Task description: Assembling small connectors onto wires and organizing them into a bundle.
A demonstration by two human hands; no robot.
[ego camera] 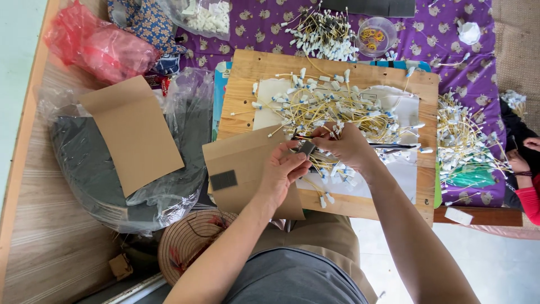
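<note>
A: Now, which containers appear beyond the fingers?

B: A clear round plastic cup (376,35) holding yellow loops; a transparent bag (205,17) of small white pieces; a crumpled red plastic bag (98,48), contents not discernible. Far to the left of the fingers, a large clear bag (121,163) encloses dark flat sheets, with a tan cardboard sheet (134,132) resting on top.

A: And the hands?

B: Left hand (281,171): fingers pressed together, pinching a small dark rectangular pad (307,148). Right hand (349,145): fingers curled, gripping a bundle of thin black wires (394,146) that extends to the right of them. The pad sits between the two sets of fingertips, touching both.

A: Materials?

B: Beneath the fingers, a pale wooden board (247,70) carries a tangled heap of yellow wires (332,104) with white connector ends. Just left of the left fingers lies a folded cardboard piece (242,160) bearing a dark rectangular patch (223,180). A purple printed cloth (270,25) covers the bench.
</note>
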